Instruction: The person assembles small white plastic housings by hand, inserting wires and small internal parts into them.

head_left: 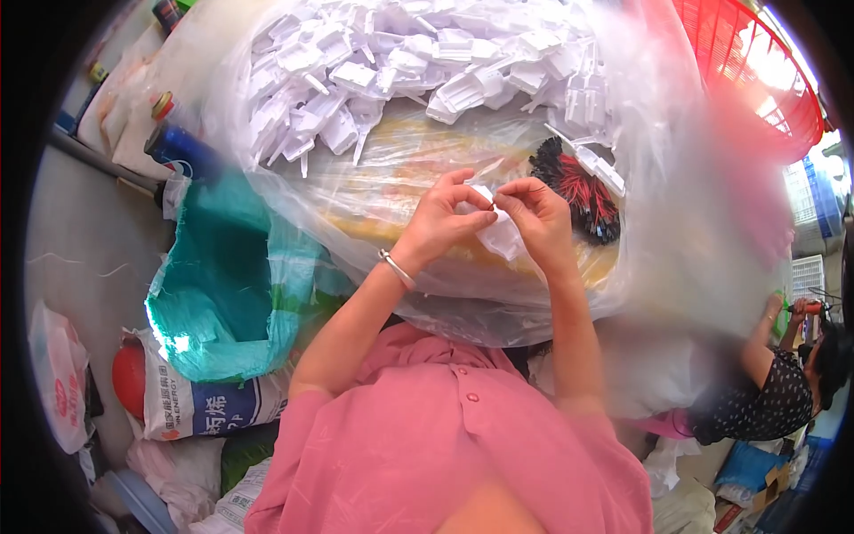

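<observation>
A small white plastic part [503, 236] is between my hands, above the plastic-covered work surface. My left hand [442, 218], with a bracelet at its wrist, is closed on the part, thumb and fingers at its upper end. My right hand [541, 221] pinches thumb and forefinger together at the same end. Something tiny and dark shows at the meeting fingertips, too small to name. Right of my right hand lies a bundle of black and red wires [583, 191], with a loose white part [600, 169] on its edge. Beyond my hands spreads a heap of similar white parts [409, 62].
Clear plastic sheeting [365, 222] covers the work surface. An open teal woven sack [285, 311] stands at my left, near a blue bottle [182, 151]. A red basket [756, 71] is at the far right. Another person [756, 392] works at the right.
</observation>
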